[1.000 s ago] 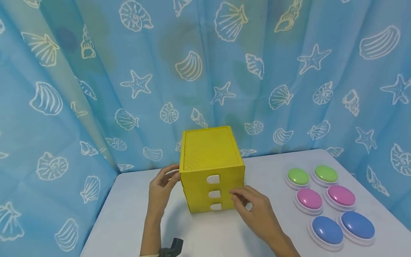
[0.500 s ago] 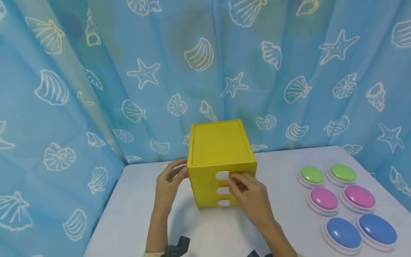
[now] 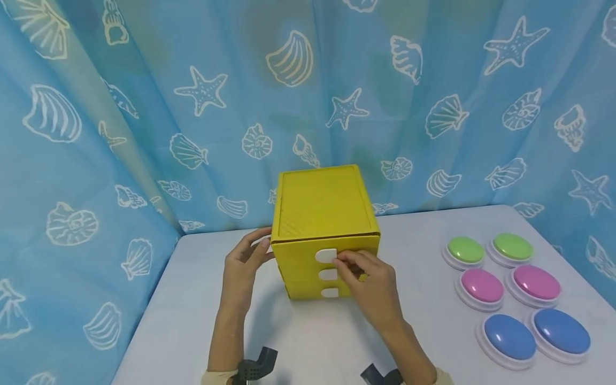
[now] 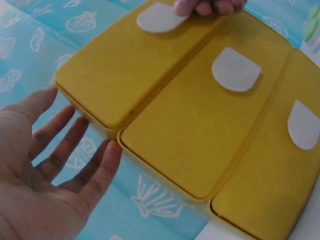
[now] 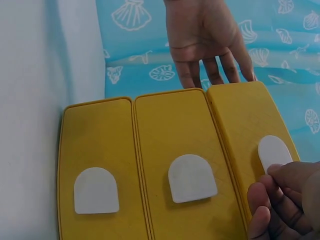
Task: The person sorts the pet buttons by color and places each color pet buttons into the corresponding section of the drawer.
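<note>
A yellow three-drawer box (image 3: 322, 203) stands on the white table, its drawer fronts facing me. Each front carries a white rounded tab; the middle tab (image 4: 236, 70) and bottom tab (image 5: 96, 191) are untouched. With thumb and fingers my right hand (image 3: 372, 283) pinches the top drawer's tab (image 3: 326, 255), partly covering it. That top drawer (image 5: 245, 115) sits slightly forward of the other two, with a dark gap under the box's top edge. My left hand (image 3: 243, 270) rests its fairly straight fingertips against the box's left side near the top front corner.
To the right on the table (image 3: 192, 299) are pairs of push buttons: green (image 3: 465, 249), pink (image 3: 482, 285) and blue (image 3: 510, 336), all on white bases. A blue shell-patterned curtain (image 3: 231, 107) hangs behind the box and along both sides.
My right hand has moved from beside the box's front to the top tab and pinched it. The top drawer has come out slightly. My left hand stays at the box's side.
</note>
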`<control>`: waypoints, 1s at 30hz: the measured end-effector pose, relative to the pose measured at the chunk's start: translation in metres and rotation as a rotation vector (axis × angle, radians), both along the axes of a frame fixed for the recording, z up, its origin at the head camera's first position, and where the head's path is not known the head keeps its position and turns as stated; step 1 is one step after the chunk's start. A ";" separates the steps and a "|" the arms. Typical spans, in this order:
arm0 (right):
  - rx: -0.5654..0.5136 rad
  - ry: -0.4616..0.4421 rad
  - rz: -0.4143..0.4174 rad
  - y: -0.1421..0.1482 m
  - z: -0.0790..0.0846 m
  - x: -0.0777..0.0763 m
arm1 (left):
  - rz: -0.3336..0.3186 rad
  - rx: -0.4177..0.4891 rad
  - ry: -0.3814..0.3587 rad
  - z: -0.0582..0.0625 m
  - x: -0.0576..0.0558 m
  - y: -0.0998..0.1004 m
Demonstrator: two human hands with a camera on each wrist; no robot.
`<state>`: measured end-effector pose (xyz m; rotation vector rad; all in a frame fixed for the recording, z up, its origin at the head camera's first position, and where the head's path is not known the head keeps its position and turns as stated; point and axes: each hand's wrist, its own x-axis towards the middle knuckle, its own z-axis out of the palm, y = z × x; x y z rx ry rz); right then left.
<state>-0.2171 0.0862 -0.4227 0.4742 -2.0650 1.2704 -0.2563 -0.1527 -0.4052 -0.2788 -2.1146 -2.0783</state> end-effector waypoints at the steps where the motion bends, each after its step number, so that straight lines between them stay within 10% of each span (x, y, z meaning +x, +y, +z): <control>1: -0.004 0.000 0.008 0.000 0.001 0.000 | 0.004 0.002 0.012 0.000 0.000 -0.001; 30: 0.117 -0.088 -0.004 0.011 0.019 0.031 | 0.043 -0.005 -0.012 0.001 0.004 0.005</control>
